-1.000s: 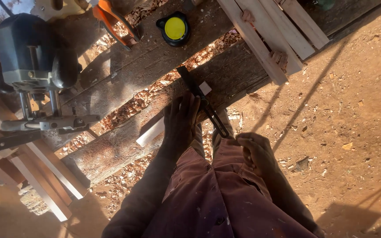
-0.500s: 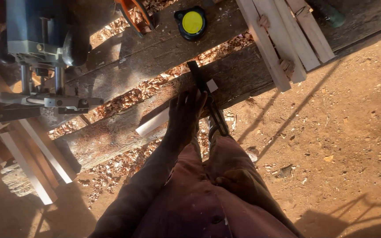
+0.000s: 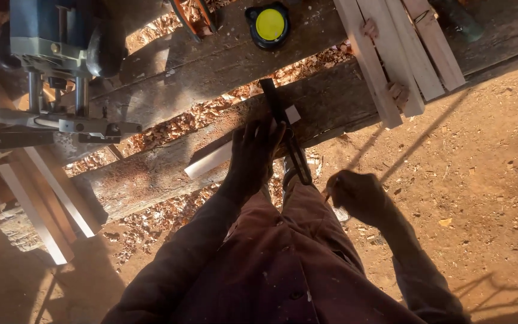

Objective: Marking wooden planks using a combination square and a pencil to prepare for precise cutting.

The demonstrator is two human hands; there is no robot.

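Note:
My left hand (image 3: pixel 253 157) lies flat with spread fingers on a pale wood strip (image 3: pixel 210 162) and on a black square (image 3: pixel 276 102) that crosses it, on a rough bench plank (image 3: pixel 151 174). The strip's far end (image 3: pixel 293 114) shows beyond my fingers. The square's black handle (image 3: pixel 298 168) hangs over the bench's front edge, above my dark red clothing. My right hand (image 3: pixel 360 197) hovers just right of that handle, off the bench, closed on a thin pencil whose tip (image 3: pixel 328 195) points left.
A blue-grey power router (image 3: pixel 61 48) stands at the left on the bench. A yellow tape measure (image 3: pixel 270 24) and an orange-handled tool (image 3: pixel 190 15) lie at the back. Pale slats (image 3: pixel 391 54) lie on the right and more slats (image 3: pixel 37 198) at the left. Shavings (image 3: pixel 199 123) fill the gaps; dirt floor (image 3: pixel 481 168) on the right.
My right hand dropped to my lap, then rose again, and now holds a pencil beside the square's handle. My left hand has stayed on the strip and square.

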